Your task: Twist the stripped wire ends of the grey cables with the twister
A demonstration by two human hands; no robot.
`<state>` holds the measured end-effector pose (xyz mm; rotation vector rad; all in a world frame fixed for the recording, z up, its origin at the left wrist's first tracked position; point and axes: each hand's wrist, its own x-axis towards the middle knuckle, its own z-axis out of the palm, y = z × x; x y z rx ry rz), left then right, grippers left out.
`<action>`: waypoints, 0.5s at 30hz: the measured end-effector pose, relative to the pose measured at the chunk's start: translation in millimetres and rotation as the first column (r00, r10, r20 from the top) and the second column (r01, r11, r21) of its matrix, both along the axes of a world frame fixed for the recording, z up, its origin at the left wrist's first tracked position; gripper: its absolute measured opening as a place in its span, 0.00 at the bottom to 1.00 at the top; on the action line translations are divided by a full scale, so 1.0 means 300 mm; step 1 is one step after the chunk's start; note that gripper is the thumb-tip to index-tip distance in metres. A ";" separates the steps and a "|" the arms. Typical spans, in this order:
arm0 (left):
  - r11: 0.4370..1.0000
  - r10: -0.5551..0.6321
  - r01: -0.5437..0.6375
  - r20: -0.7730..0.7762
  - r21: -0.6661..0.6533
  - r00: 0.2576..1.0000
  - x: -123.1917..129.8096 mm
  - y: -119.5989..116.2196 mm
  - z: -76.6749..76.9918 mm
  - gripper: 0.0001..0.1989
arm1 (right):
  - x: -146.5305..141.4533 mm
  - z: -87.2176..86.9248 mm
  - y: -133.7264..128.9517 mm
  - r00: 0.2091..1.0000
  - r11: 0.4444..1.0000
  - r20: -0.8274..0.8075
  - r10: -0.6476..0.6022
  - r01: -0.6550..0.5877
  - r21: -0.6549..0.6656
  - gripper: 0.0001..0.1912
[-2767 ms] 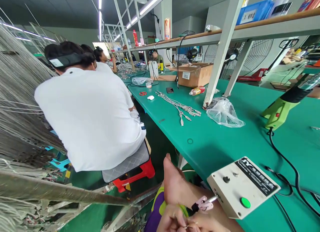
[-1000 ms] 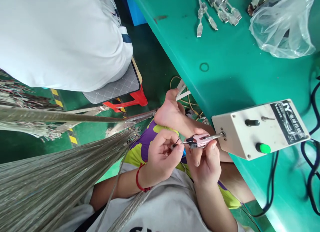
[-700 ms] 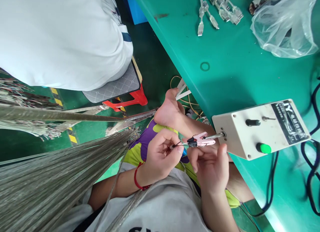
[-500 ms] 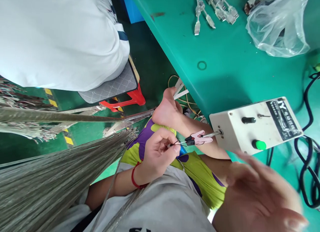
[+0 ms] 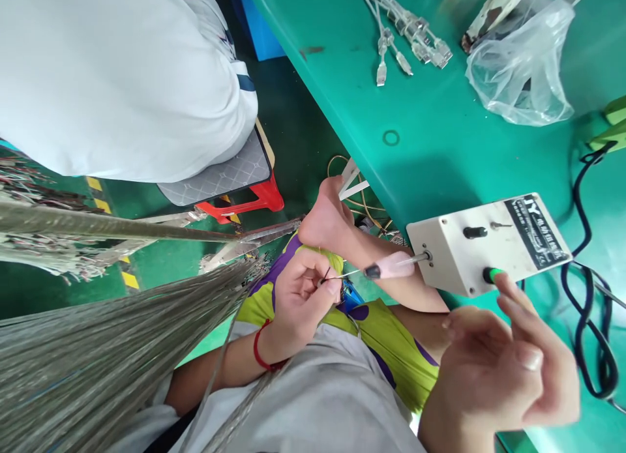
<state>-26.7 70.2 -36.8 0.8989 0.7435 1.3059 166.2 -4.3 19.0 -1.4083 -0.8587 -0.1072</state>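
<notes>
My left hand (image 5: 300, 300), with a red cord bracelet at the wrist, pinches the dark end of a thin wire (image 5: 348, 274) between thumb and fingers. The wire runs taut to a pink clip (image 5: 391, 266) on the metal shaft of a white control box (image 5: 452, 251); the clip is blurred, as if spinning. My right hand (image 5: 513, 368) holds nothing, its fingers apart and partly bent. One fingertip rests on the green button (image 5: 490, 275) of the box. A black knob (image 5: 475, 233) and a small toggle switch (image 5: 499, 225) sit above that button.
A thick bundle of grey cables (image 5: 147, 336) hangs at my left. On the green table (image 5: 342, 68) lie USB cables (image 5: 415, 32), a clear plastic bag (image 5: 521, 75) and black cords (image 5: 580, 316). A person in a white shirt (image 5: 122, 81) sits on a red stool (image 5: 264, 195).
My right hand has moved onto the green button. The pink clip, sharp before, is now blurred. My left hand keeps its pinch on the wire.
</notes>
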 end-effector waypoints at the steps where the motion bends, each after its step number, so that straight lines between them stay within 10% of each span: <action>1: 0.999 0.015 -0.015 -0.002 0.035 1.000 -0.002 0.002 0.008 0.13 | -0.021 -0.010 -0.015 1.000 0.999 0.004 0.020 -0.021 0.049 0.13; 4: 0.984 0.028 -0.019 -0.047 0.178 0.999 -0.011 0.003 0.034 0.10 | -0.104 -0.023 -0.052 0.947 0.967 -0.209 0.243 -0.252 -0.018 0.11; 8: 0.939 -0.021 0.068 -0.140 0.339 0.990 -0.018 0.000 0.058 0.06 | -0.190 -0.012 -0.045 0.595 0.735 -0.669 0.446 -0.670 -0.106 0.09; 15: 0.892 -0.082 0.163 -0.205 0.421 0.975 -0.016 -0.001 0.053 0.06 | -0.186 0.004 0.019 0.419 0.725 -0.828 0.373 -0.688 -0.021 0.05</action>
